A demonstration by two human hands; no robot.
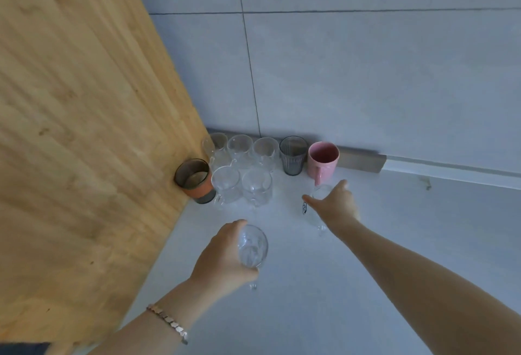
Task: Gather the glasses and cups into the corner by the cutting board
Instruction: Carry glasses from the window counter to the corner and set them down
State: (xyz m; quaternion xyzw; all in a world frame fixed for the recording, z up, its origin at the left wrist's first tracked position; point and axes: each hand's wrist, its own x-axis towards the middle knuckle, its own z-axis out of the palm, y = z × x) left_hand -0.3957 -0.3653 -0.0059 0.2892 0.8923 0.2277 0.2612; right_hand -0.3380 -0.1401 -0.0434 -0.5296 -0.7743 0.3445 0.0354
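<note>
A tall wooden cutting board (pixel 84 129) leans at the left. In the corner beside it stand several clear glasses (pixel 241 148), a dark glass with an orange band (pixel 194 181), a smoky grey tumbler (pixel 293 156) and a pink mug (pixel 322 158). My left hand (pixel 222 258) grips a clear cut glass (pixel 252 246) above the counter, in front of the group. My right hand (pixel 335 205) holds a clear glass with a dark label (pixel 314 202) just in front of the pink mug.
Grey wall tiles (pixel 366 72) rise behind the cups, with a low strip (pixel 361 161) along the counter's back edge. The pale counter (pixel 338 284) runs right and toward me. A bracelet (pixel 169 322) is on my left wrist.
</note>
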